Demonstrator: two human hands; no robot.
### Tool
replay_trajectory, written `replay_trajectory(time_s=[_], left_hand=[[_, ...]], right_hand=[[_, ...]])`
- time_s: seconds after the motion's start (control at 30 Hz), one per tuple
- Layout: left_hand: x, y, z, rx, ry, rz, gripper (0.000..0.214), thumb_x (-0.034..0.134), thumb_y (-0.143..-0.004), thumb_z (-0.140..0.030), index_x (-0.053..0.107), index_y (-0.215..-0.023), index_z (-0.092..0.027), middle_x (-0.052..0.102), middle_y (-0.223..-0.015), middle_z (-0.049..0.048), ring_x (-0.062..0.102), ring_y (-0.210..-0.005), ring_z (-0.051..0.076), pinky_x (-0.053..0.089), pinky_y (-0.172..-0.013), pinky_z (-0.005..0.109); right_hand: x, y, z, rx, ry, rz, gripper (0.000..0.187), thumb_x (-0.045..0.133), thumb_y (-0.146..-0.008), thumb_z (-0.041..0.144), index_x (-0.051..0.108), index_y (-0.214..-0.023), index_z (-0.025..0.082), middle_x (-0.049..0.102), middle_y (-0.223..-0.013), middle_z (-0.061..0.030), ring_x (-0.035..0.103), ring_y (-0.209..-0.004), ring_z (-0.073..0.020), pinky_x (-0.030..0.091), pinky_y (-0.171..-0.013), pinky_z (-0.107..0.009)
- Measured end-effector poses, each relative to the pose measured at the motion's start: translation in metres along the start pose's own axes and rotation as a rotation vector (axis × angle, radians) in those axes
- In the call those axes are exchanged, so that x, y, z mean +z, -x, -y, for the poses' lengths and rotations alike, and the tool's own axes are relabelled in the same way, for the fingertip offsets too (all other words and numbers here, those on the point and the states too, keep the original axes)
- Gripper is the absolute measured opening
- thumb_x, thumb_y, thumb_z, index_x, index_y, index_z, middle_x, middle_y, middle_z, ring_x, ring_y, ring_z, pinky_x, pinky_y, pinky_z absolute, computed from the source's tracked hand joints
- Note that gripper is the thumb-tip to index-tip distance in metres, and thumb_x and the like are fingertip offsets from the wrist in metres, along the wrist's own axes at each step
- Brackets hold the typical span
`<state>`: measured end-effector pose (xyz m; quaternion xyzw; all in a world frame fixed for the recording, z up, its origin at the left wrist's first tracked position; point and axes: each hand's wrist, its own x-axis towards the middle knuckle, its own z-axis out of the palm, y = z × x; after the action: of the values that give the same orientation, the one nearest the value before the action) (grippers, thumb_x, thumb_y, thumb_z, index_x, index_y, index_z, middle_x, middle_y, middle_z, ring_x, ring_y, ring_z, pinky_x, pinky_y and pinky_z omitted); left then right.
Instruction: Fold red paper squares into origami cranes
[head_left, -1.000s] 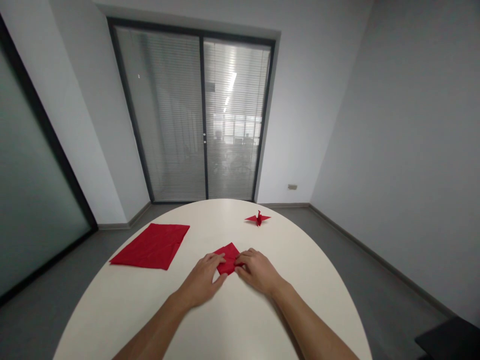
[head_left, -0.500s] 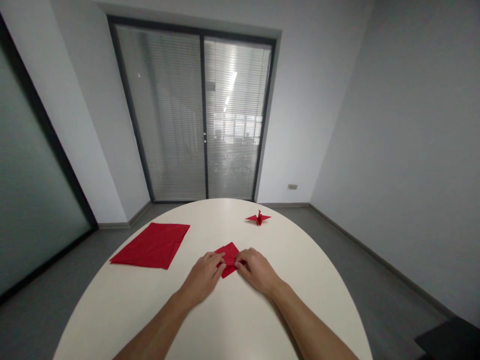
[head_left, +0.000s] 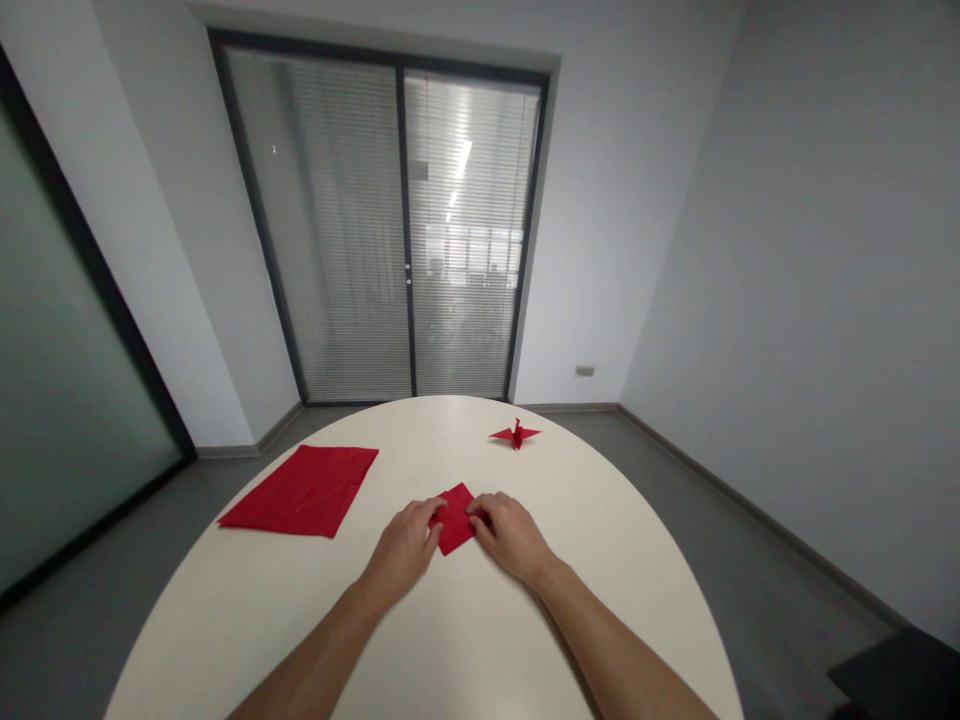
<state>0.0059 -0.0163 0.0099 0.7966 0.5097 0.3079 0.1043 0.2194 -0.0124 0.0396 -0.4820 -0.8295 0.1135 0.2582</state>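
A small folded piece of red paper (head_left: pixel 455 520) lies on the table between my two hands, one corner pointing away from me. My left hand (head_left: pixel 409 540) has its thumb and fingers closed at the paper's left corner. At the right corner, my right hand (head_left: pixel 510 533) pinches the edge with its fingers curled. Both hands rest low, close to the tabletop. Farther back stands a red paper crane (head_left: pixel 517 434) with its wings spread. To the left lies a larger stack of red paper sheets (head_left: pixel 307 490), slightly creased.
The round cream table (head_left: pixel 450 650) has a curved edge all around. Beyond it are a sliding glass door with blinds (head_left: pixel 409 230) and grey walls. A dark flat object (head_left: pixel 900 672) shows at the lower right, off the table.
The small paper's middle looks flatter, and its raised crease no longer shows. My left fingers have drawn back slightly toward the left corner. The crane and the larger red paper stay put.
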Motion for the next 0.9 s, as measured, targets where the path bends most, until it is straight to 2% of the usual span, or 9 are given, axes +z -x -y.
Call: replay_trajectory(time_s=[0.17, 0.37, 0.5, 0.7, 0.77, 0.83, 0.9], left_hand=[[0.000, -0.001, -0.002, -0.003, -0.018, 0.011, 0.042, 0.050, -0.092, -0.012, 0.056, -0.132, -0.020, 0.067, -0.116, 0.0105, 0.062, -0.109, 0.023, 0.049, -0.097, 0.039], [0.001, -0.002, -0.004, 0.059, -0.051, 0.000, 0.036, 0.049, -0.090, -0.009, 0.067, -0.118, -0.021, 0.061, -0.133, 0.0080, 0.056, -0.120, 0.024, 0.045, -0.105, 0.042], [0.000, -0.002, -0.006, 0.087, -0.095, 0.034, 0.044, 0.046, -0.087, -0.004, 0.068, -0.120, -0.022, 0.057, -0.142, 0.0055, 0.055, -0.123, 0.023, 0.045, -0.107, 0.041], [-0.002, 0.000, -0.007, 0.128, -0.169, 0.106, 0.051, 0.045, -0.083, -0.004, 0.066, -0.127, -0.019, 0.064, -0.134, 0.0061, 0.055, -0.123, 0.025, 0.047, -0.105, 0.042], [-0.002, 0.000, -0.007, 0.139, -0.166, 0.105, 0.052, 0.044, -0.083, -0.005, 0.064, -0.129, -0.020, 0.063, -0.135, 0.0057, 0.055, -0.123, 0.024, 0.046, -0.105, 0.042], [-0.002, 0.000, -0.006, 0.145, -0.151, 0.110, 0.054, 0.044, -0.082, -0.005, 0.063, -0.130, -0.022, 0.064, -0.135, 0.0045, 0.055, -0.122, 0.023, 0.046, -0.105, 0.041], [-0.002, 0.001, -0.007, 0.149, -0.145, 0.124, 0.056, 0.045, -0.081, -0.005, 0.062, -0.132, -0.022, 0.063, -0.136, 0.0037, 0.054, -0.123, 0.023, 0.045, -0.106, 0.040]], right_hand=[[0.001, -0.001, -0.001, 0.026, 0.000, 0.024, 0.018, 0.052, -0.092, 0.015, 0.065, -0.102, 0.021, 0.070, -0.100, -0.0045, 0.060, -0.095, -0.0198, 0.043, -0.082, -0.029], [0.004, -0.003, -0.004, -0.029, 0.013, 0.027, 0.022, 0.052, -0.091, 0.012, 0.069, -0.101, 0.022, 0.070, -0.099, -0.0037, 0.059, -0.097, -0.0190, 0.042, -0.085, -0.028], [0.004, -0.003, -0.004, -0.038, 0.031, 0.035, 0.027, 0.052, -0.091, 0.011, 0.072, -0.104, 0.023, 0.069, -0.099, -0.0043, 0.058, -0.097, -0.0194, 0.042, -0.085, -0.029], [-0.001, -0.001, 0.007, -0.057, 0.110, 0.052, 0.030, 0.050, -0.094, 0.016, 0.072, -0.112, 0.023, 0.070, -0.110, -0.0066, 0.060, -0.103, -0.0207, 0.043, -0.092, -0.032], [0.000, 0.002, 0.013, -0.087, 0.102, 0.062, 0.035, 0.047, -0.097, 0.023, 0.065, -0.127, 0.020, 0.066, -0.128, -0.0095, 0.056, -0.118, -0.0230, 0.041, -0.101, -0.035], [0.004, 0.007, 0.018, -0.116, 0.093, 0.126, 0.047, 0.044, -0.100, 0.033, 0.051, -0.143, 0.016, 0.051, -0.148, -0.0137, 0.044, -0.136, -0.0264, 0.032, -0.113, -0.042], [0.008, 0.012, 0.021, -0.113, 0.086, 0.230, 0.059, 0.037, -0.102, 0.043, 0.037, -0.152, 0.013, 0.036, -0.157, -0.0158, 0.030, -0.146, -0.0284, 0.022, -0.119, -0.048]])
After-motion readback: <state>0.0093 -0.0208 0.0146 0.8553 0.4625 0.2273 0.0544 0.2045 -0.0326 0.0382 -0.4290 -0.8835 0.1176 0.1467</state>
